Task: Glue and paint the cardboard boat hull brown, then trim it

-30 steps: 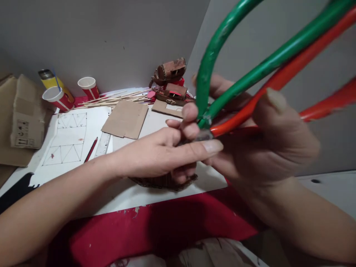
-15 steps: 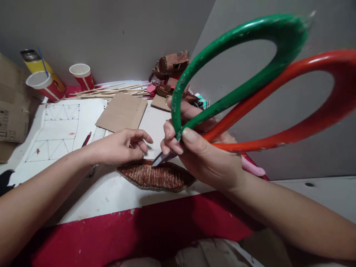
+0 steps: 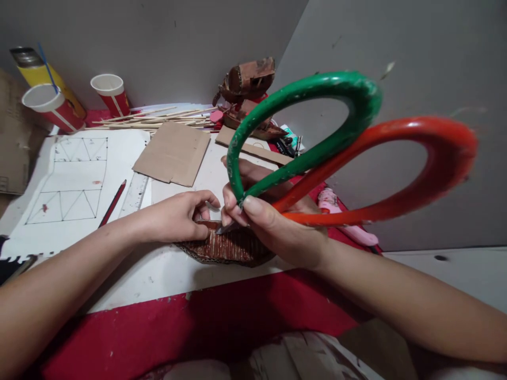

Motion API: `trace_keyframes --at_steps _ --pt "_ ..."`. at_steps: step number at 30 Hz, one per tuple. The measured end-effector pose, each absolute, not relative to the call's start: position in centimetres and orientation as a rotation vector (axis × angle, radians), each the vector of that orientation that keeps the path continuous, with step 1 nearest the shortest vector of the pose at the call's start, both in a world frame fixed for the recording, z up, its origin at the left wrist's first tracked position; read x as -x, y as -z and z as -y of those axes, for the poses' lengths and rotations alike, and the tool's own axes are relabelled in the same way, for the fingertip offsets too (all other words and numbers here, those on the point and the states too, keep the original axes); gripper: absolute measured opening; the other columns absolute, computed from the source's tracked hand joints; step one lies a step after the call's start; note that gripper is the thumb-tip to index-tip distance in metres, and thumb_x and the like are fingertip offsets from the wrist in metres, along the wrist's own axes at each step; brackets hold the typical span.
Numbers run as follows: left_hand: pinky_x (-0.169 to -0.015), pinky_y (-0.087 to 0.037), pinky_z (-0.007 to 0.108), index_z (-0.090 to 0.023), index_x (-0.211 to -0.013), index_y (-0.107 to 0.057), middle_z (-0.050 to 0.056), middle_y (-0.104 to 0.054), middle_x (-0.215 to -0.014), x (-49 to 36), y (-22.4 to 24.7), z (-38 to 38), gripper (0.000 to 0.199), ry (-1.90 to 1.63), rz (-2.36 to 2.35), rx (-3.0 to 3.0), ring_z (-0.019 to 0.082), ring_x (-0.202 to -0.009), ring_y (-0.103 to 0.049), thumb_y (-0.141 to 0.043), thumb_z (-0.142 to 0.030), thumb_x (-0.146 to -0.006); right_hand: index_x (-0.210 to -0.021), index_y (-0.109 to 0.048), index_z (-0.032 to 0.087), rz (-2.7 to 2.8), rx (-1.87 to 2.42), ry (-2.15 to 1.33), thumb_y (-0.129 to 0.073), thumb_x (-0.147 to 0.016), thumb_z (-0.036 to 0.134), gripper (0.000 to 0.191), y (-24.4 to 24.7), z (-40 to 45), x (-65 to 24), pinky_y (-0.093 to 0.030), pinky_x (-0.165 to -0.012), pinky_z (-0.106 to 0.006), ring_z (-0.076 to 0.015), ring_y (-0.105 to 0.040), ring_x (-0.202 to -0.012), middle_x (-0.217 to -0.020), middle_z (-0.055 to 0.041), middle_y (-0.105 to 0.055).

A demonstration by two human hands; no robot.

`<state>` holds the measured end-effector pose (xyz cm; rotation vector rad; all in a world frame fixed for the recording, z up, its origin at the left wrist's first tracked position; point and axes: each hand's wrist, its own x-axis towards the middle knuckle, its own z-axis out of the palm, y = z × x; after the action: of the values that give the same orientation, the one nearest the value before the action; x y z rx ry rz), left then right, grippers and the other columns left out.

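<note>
A brown, boat-shaped cardboard piece [image 3: 232, 249] with a ribbed, glossy surface and a corrugated edge lies in front of me. Its far left rim is held by my left hand [image 3: 184, 214], thumb on the near side and fingers curled beyond. My right hand [image 3: 273, 219] grips a pair of scissors [image 3: 325, 158] low down by the blades, with its large green and orange handles rising toward me. The blade tip touches the ribbed surface beside my left thumb. My right hand covers part of the piece's right end.
Behind lie a cardboard square [image 3: 174, 153], several wooden sticks [image 3: 158, 120] and a brown model ship [image 3: 247, 82]. At left are a drawing sheet [image 3: 79, 177], a red-black pencil [image 3: 113, 203], paper cups [image 3: 111, 95] and a yellow bottle [image 3: 31, 68]. A pink tool [image 3: 356, 235] lies at right.
My left hand has moved onto the rim of the boat-shaped piece. The scissors' handles have swung lower and to the left, with the tip staying at the piece. My view has shifted slightly.
</note>
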<state>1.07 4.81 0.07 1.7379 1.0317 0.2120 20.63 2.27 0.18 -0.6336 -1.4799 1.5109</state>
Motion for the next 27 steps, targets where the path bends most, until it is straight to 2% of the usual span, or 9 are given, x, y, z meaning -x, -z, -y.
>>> trace_keyframes --at_steps 5,9,13,18,27 --pt "-0.055 -0.040 0.024 -0.021 -0.086 -0.056 -0.005 -0.055 -0.070 -1.6 -0.3 -4.7 0.018 -0.165 -1.103 -1.870 0.014 -0.064 -0.052 -0.059 -0.016 -0.069 -0.111 -0.068 0.028 1.614 0.647 -1.465 -0.058 -0.095 0.039 0.022 -0.5 -1.9 -20.8 -0.050 -0.085 -0.034 -0.0157 -0.054 -0.076 -0.089 -0.0010 -0.058" --pt "-0.055 -0.039 0.025 -0.022 -0.089 -0.057 -0.006 -0.055 -0.066 -2.2 -0.4 -4.6 0.023 -0.141 -1.140 -1.960 0.015 -0.060 -0.054 -0.059 -0.016 -0.067 -0.110 -0.068 0.027 1.633 0.635 -1.440 -0.059 -0.094 0.040 0.023 -0.3 -1.8 -20.9 -0.051 -0.083 -0.034 -0.0156 -0.053 -0.073 -0.089 -0.0014 -0.060" --pt "-0.058 -0.040 0.027 -0.022 -0.092 -0.055 -0.004 -0.059 -0.071 -2.9 -0.5 -4.5 0.027 -0.069 -1.213 -2.059 0.017 -0.065 -0.057 -0.058 -0.015 -0.066 -0.100 -0.070 0.026 1.576 0.614 -1.458 -0.063 -0.093 0.039 0.017 -0.3 -2.0 -20.8 -0.052 -0.077 -0.030 -0.0142 -0.057 -0.076 -0.089 -0.0006 -0.060" --pt "-0.060 -0.043 0.029 -0.022 -0.093 -0.054 0.001 -0.064 -0.079 -3.2 -0.5 -4.6 0.027 0.014 -1.261 -2.087 0.021 -0.070 -0.061 -0.060 -0.019 -0.067 -0.100 -0.071 0.027 1.351 0.517 -1.474 -0.064 -0.093 0.032 0.011 -1.3 -2.0 -21.2 -0.053 -0.073 -0.029 -0.0108 -0.054 -0.069 -0.086 0.0018 -0.058" --pt "-0.064 -0.045 0.030 -0.022 -0.101 -0.053 0.002 -0.067 -0.087 -3.3 -0.5 -4.8 0.034 0.066 -1.285 -2.109 0.023 -0.077 -0.064 -0.060 -0.022 -0.068 -0.102 -0.070 0.031 1.364 0.564 -1.529 -0.064 -0.092 0.033 0.012 -0.1 -2.2 -21.2 -0.054 -0.077 -0.030 -0.0149 -0.057 -0.076 -0.091 -0.0009 -0.059"
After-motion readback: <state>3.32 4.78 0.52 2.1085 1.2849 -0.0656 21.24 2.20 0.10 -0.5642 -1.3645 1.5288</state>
